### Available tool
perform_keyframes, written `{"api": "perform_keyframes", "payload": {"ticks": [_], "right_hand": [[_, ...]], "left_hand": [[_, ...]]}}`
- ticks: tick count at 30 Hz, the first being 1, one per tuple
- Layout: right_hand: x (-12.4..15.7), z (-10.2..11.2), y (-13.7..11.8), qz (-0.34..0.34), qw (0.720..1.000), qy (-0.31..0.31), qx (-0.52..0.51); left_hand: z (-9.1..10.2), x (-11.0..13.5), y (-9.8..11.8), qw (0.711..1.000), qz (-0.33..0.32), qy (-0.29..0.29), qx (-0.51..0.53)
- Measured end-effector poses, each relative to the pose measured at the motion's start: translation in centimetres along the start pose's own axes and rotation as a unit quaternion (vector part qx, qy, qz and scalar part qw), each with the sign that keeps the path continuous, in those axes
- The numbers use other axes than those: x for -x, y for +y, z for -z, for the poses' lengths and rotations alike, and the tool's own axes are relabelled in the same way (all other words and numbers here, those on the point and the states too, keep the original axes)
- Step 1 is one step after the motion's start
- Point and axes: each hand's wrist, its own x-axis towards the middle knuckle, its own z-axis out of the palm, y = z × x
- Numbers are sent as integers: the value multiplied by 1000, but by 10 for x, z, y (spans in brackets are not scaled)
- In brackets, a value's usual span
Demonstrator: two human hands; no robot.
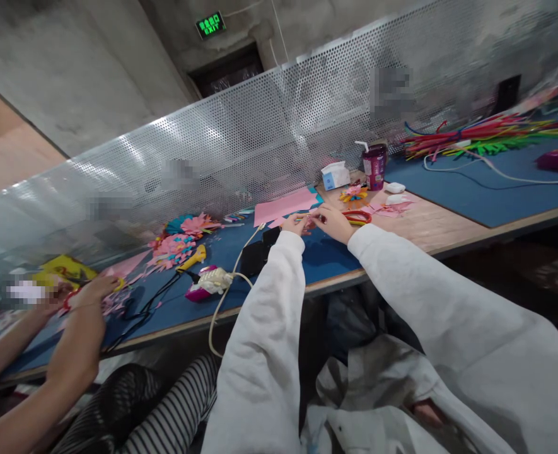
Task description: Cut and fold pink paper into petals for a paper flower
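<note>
Both my arms in white sleeves reach out over the table edge. My left hand [294, 223] and my right hand [333, 221] meet over the blue mat [326, 255], fingers pinched together on a small pink paper piece [308, 221] between them. Red-handled scissors [357, 217] lie just right of my right hand. A pink paper sheet [285, 206] lies just beyond my hands. The piece is too small to make out in detail.
A maroon cup with a straw [375, 165], a tissue box [335, 174] and a paper flower [353, 195] stand behind. A perforated metal screen [260, 139] backs the table. At left, another person's hands [87, 296] work near pink paper flowers [179, 243], a yellow glue gun [192, 258] and cables.
</note>
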Motion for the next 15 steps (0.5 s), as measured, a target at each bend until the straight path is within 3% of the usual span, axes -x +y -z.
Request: {"api": "perform_keyframes", "payload": {"ticks": [6, 15], "right_hand": [[0, 0, 0, -7, 1000, -4, -7], [3, 1, -3, 19, 997, -35, 70]], "left_hand": [[1, 1, 2, 1000, 10, -9, 23], [0, 6, 11, 997, 47, 2, 60]]}}
